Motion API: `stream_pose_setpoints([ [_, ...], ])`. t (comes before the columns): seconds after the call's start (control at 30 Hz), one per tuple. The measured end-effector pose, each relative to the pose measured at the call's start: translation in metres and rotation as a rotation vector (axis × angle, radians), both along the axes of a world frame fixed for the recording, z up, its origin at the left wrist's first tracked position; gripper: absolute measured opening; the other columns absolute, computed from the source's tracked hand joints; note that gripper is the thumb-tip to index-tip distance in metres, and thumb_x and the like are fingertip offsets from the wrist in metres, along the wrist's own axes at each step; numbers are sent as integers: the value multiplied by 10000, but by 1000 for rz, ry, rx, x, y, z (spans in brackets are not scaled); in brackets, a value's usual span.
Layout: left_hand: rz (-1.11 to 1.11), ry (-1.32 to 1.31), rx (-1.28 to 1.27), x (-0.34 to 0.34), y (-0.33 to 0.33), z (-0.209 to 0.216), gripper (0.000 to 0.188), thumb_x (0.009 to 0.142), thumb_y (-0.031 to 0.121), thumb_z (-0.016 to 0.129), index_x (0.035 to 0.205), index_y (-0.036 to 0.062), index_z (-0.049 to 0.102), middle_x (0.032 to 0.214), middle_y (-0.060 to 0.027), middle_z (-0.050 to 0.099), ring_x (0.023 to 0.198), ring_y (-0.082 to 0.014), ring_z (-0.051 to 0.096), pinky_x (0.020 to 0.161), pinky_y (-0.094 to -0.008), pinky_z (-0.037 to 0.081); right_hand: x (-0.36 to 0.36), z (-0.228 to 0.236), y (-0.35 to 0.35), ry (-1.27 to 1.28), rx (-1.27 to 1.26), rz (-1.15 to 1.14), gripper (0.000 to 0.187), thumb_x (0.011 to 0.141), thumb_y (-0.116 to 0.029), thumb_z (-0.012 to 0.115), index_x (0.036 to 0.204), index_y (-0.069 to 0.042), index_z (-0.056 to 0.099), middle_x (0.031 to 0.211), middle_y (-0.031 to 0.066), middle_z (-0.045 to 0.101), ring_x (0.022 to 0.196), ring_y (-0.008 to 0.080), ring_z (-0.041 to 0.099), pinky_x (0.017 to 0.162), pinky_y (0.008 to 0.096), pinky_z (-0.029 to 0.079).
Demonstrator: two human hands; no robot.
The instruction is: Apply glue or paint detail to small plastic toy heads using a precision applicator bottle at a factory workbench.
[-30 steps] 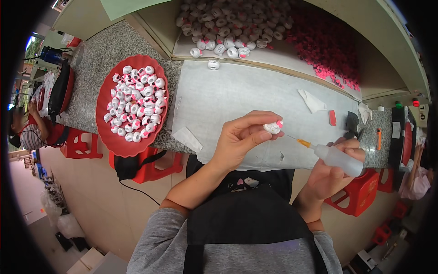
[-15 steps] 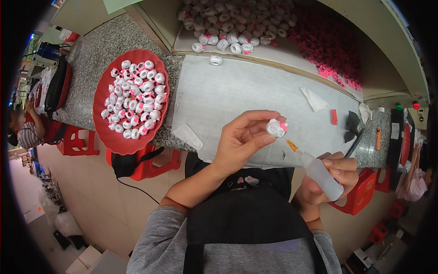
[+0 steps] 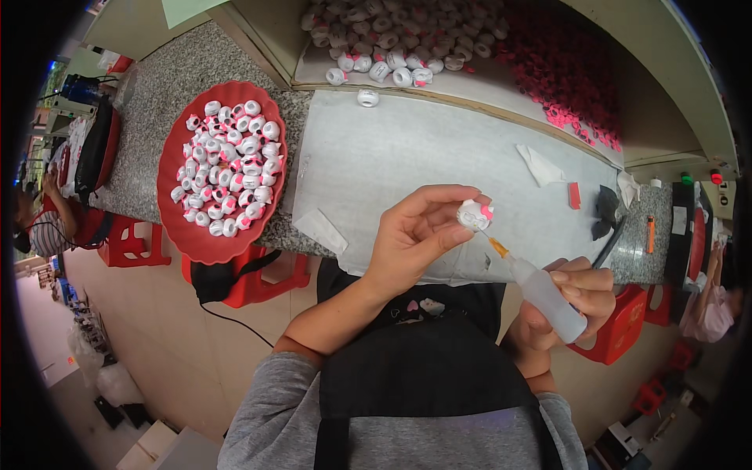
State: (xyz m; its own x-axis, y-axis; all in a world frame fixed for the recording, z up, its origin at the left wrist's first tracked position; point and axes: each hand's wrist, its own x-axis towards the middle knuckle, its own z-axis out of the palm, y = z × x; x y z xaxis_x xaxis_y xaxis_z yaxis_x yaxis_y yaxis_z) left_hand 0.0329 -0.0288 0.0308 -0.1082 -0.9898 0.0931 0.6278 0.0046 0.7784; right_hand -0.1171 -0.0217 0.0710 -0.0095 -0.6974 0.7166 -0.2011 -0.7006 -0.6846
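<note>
Between the thumb and fingers of my left hand (image 3: 419,235) is a small white cat-head piece (image 3: 473,215) with a pink bow on its right side. My right hand (image 3: 578,298) is wrapped around a translucent squeeze bottle (image 3: 547,301), tilted up to the left. An orange needle tip (image 3: 499,248) caps the bottle, and its thin needle reaches the lower edge of the cat head. Whether the needle touches the surface or any liquid comes out is too small to tell. Both hands hover over the near edge of a white paper sheet (image 3: 376,172).
Left of the sheet stands a red scalloped tray (image 3: 176,223) full of white-and-pink heads. A shelf behind holds a heap of white heads (image 3: 407,35) and a pile of pink bows (image 3: 564,70). One loose head (image 3: 367,98) lies on the sheet. An orange pen (image 3: 650,234) lies at right.
The hands and the bottle have hardly moved; the needle stays at the cat head's lower edge. The view has shifted very slightly.
</note>
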Motion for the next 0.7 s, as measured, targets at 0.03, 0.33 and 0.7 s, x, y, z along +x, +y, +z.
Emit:
stream_pose_setpoints([
  [0.03,3,-3,1,0,0,0,323,712,-12,518,1020,-18,423,1000,-167,492,931,-198,491,810,-301,384,-1,0,0,0,1,-1,392,610,-300,668,773,-60,405,686,48,410,500,89,361,435,187,317],
  [0.33,-5,-3,-1,1,0,-1,319,711,-10,519,1016,-20,427,990,-161,499,919,-194,499,804,-300,391,-6,1,1,-43,52,138,429,535,-114,736,800,-69,401,786,58,421,574,139,436,477,229,415],
  [0.7,-30,6,4,-1,0,-1,327,710,-16,523,1023,-19,428,991,-161,499,931,-193,492,816,-303,386,-2,-4,0,18,-29,58,364,620,-236,649,789,-58,381,736,58,394,524,105,365,440,193,313],
])
